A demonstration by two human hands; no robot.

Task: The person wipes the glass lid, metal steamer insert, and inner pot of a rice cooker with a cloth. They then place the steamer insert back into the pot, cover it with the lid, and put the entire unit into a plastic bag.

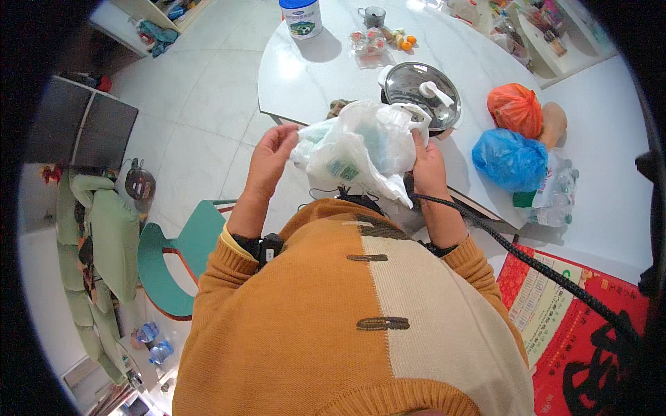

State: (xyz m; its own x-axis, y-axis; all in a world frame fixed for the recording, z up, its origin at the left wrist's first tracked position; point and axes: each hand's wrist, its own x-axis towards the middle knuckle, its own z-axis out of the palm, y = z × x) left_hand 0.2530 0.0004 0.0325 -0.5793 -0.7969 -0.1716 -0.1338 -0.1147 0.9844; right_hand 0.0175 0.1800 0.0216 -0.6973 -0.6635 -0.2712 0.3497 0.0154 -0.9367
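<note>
A white plastic bag with green print is stretched between my two hands, above the near edge of the round table. My left hand pinches its left edge between thumb and fingers. On the bag's right side, my right hand grips the plastic near the handles. Just beyond the right hand stands a pot with a glass lid and a white lid handle. A brown item shows partly behind the bag; what it is I cannot tell. The bag's contents cannot be made out.
On the marble-patterned table are a white tub with a blue lid, a glass mug, clear plastic packaging, small orange fruits, a red bag, a blue bag and plastic bottles. A green chair stands at left.
</note>
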